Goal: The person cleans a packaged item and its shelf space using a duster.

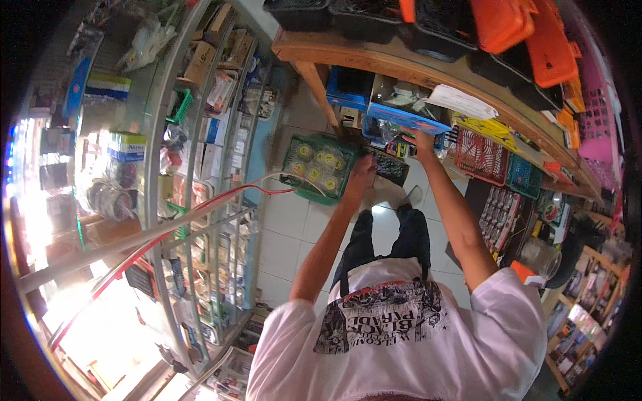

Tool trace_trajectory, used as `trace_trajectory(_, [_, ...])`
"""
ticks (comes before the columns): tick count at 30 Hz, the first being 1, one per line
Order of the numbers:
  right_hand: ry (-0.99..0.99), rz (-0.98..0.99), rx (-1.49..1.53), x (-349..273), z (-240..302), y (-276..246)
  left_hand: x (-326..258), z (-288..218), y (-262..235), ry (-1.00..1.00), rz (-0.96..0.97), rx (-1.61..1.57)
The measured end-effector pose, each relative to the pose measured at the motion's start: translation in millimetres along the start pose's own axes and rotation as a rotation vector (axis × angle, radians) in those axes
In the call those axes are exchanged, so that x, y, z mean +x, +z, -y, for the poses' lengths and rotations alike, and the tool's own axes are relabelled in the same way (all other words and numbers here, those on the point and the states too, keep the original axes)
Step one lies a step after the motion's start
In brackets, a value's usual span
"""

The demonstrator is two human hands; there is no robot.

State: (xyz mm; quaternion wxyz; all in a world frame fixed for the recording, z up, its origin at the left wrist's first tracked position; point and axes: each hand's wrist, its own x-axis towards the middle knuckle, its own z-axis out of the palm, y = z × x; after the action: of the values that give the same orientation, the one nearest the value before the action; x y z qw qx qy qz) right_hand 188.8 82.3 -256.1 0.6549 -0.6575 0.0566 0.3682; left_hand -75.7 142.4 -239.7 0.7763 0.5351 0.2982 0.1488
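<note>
My right hand (422,144) reaches forward to the front of a blue bin (409,119) on the lower shelf. Its fingers are bent at small, colourful pieces just under the bin's edge; what they grip is too small to make out. Lower and to the left, my left hand (363,172) is between a green basket (292,182) and a small dark tray (391,168). Its fingers are blurred and partly hidden, so a hold on either one cannot be confirmed. Several round, clear containers with yellow labels (314,164) sit in the green basket.
A wooden shelf (374,61) with black bins (445,27) and orange lids (505,23) overhangs my hands. Red (481,158) and teal baskets (523,175) stand at right. A metal-framed rack (164,127) fills the left, crossed by a red-and-white cable (200,212). White tiles (284,230) cover the floor.
</note>
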Motion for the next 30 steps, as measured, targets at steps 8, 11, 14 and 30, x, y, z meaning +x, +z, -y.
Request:
trace_trajectory(8, [-0.140,0.043,-0.088,10.9,8.6,-36.8,174.1,53.7,26.6,-0.060,-0.210,0.521])
trace_trajectory(11, [-0.040,0.047,-0.075,17.4,5.7,-39.7,183.3,42.2,29.0,-0.143,-0.214,0.204])
trace_trajectory(14, [-0.033,0.131,-0.061,15.9,7.4,-35.2,185.7,35.4,22.9,-0.425,-0.190,-0.270])
trace_trajectory(30, [0.094,0.018,-0.022,-27.1,22.0,-19.0,210.5,72.7,27.5,-0.490,-0.305,-0.551])
